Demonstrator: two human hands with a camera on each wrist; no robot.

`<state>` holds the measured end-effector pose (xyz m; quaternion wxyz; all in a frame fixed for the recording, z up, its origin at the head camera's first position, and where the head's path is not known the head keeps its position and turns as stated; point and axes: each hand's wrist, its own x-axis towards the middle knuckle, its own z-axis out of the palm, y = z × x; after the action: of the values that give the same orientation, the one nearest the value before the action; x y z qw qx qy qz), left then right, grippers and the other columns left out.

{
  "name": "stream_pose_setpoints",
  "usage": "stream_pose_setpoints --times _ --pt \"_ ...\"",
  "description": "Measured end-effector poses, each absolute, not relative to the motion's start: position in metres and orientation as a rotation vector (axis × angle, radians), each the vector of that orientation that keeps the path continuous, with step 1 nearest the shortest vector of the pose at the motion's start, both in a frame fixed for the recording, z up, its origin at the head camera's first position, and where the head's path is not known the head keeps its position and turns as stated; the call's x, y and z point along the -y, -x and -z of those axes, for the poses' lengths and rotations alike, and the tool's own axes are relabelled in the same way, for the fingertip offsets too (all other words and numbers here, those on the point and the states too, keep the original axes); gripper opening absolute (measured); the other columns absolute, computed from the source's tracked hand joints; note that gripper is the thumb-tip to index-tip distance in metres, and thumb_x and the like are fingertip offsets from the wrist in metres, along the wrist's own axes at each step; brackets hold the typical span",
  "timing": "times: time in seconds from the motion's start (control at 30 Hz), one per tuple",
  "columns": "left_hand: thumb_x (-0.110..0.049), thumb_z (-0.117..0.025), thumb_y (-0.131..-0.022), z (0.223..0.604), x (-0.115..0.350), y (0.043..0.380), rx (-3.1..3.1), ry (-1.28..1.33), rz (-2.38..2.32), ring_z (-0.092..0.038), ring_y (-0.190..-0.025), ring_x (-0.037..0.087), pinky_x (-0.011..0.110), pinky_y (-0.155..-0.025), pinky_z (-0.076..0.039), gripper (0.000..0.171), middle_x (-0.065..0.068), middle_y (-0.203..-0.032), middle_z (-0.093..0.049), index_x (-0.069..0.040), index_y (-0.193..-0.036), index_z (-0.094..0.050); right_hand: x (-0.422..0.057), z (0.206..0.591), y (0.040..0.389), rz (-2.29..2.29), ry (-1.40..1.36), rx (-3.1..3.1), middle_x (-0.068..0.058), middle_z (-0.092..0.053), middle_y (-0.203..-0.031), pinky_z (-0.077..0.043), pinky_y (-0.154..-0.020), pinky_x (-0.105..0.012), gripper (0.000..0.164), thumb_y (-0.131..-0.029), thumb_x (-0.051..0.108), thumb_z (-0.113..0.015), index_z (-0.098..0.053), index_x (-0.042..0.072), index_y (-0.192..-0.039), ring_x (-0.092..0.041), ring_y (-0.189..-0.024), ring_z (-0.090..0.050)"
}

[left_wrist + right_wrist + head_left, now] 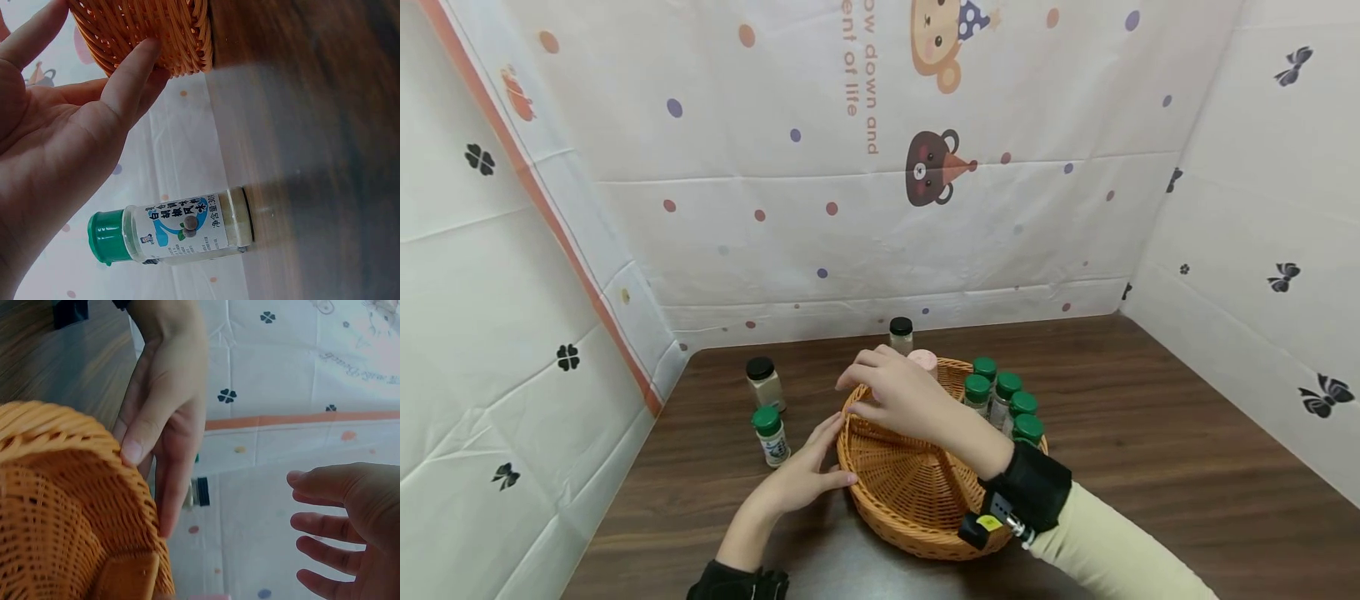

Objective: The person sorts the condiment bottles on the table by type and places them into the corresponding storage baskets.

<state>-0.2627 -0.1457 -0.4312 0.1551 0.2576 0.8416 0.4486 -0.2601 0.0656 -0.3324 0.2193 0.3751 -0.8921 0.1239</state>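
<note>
A round wicker basket stands on the table. My left hand rests against its left outer side, fingers extended and thumb near the rim; the left wrist view also shows these fingers at the weave. Above the basket's far left part is my right hand, its fingers spread and holding nothing in the right wrist view. Several green-capped spice bottles stand along the basket's right side. A pink-topped container is at the back, partly hidden by my right hand.
Left of the basket stand a green-capped spice bottle with a printed label and a black-capped bottle. Another black-capped bottle is behind the basket. A patterned white sheet encloses the table's back and sides.
</note>
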Motion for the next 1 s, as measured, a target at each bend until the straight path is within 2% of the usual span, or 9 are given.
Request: stream_pose_setpoints --times 0.33,0.53,0.8,0.9,1.0 --pt "-0.021 -0.068 -0.095 0.432 0.143 0.264 -2.375 -0.759 -1.325 -0.013 -0.152 0.046 0.069 -0.117 -0.022 0.086 0.022 -0.167 -0.005 -0.006 -0.160 -0.014 -0.030 0.331 0.271 -0.400 -1.082 2.604 0.004 -0.067 -0.114 -0.051 -0.095 -0.033 0.023 -0.094 0.032 -0.070 -0.072 0.020 -0.114 -0.018 -0.110 -0.059" --pt "-0.017 -0.067 -0.095 0.434 0.143 0.265 -2.364 -0.809 -1.339 -0.003 -0.154 0.043 0.067 -0.119 -0.018 0.089 0.020 -0.168 0.002 -0.008 -0.161 -0.007 -0.006 0.335 0.282 -0.397 -1.088 2.662 0.005 -0.066 -0.114 -0.051 -0.085 -0.028 0.020 -0.095 0.033 -0.069 -0.072 0.023 -0.113 -0.015 -0.108 -0.058" --pt "-0.017 -0.067 -0.095 0.434 0.144 0.264 -2.368 -0.838 -1.358 -0.003 -0.154 0.042 0.066 -0.121 -0.014 0.091 0.019 -0.168 -0.001 -0.006 -0.161 -0.006 0.019 0.346 0.295 -0.366 -1.069 2.729 0.004 -0.068 -0.113 -0.050 -0.081 -0.023 0.022 -0.094 0.032 -0.070 -0.073 0.023 -0.113 -0.012 -0.101 -0.058" --pt "-0.017 -0.067 -0.095 0.433 0.144 0.263 -2.365 -0.839 -1.366 -0.003 -0.154 0.040 0.065 -0.121 -0.014 0.090 0.020 -0.168 -0.002 -0.005 -0.161 -0.006 0.026 0.350 0.300 -0.333 -1.098 2.743 0.004 -0.068 -0.118 -0.051 -0.086 -0.023 0.026 -0.094 0.031 -0.071 -0.072 0.022 -0.118 -0.013 -0.107 -0.059" --pt "-0.019 -0.067 -0.095 0.432 0.146 0.262 -2.376 -0.855 -1.363 -0.006 -0.154 0.041 0.065 -0.121 -0.015 0.089 0.022 -0.167 -0.006 -0.002 -0.160 -0.009 0.034 0.356 0.304 -0.268 -1.163 2.774 0.004 -0.063 -0.134 -0.051 -0.098 -0.026 0.035 -0.095 0.030 -0.069 -0.067 0.022 -0.129 -0.016 -0.120 -0.058"
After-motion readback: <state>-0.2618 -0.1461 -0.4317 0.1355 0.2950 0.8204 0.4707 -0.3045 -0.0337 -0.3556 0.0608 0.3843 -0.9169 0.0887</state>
